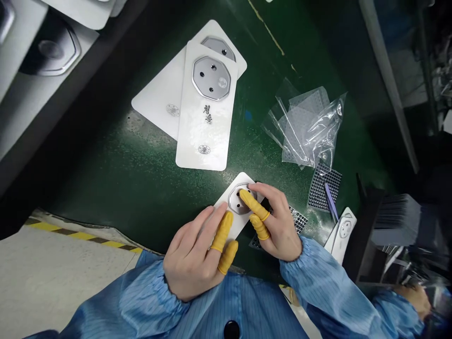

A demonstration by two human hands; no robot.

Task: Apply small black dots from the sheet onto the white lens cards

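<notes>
A white rounded panel [243, 180] with a grey octagon and small dark dots lies on the green table in front of me. My left hand [201, 249], yellow cots on thumb and index finger, closes on the panel's near-left end. From the other side my right hand [278, 219] reaches over it; its cot-covered index fingertip rests on the octagon, with the thumb spread apart near the panel's right edge. Partly beneath the right hand is a sheet of small black dots [298, 220]. Farther forward, a larger white panel [201, 132] overlaps another white panel [155, 96].
Clear plastic bags [307, 127] lie at the right. Near them is another black-dotted sheet [318, 188] with purple tweezers [331, 200] on it. Small white panels [342, 242] lie by a dark rack [367, 263]. Another person's hand [413, 299] shows at lower right. More panels [70, 47] stand upper left.
</notes>
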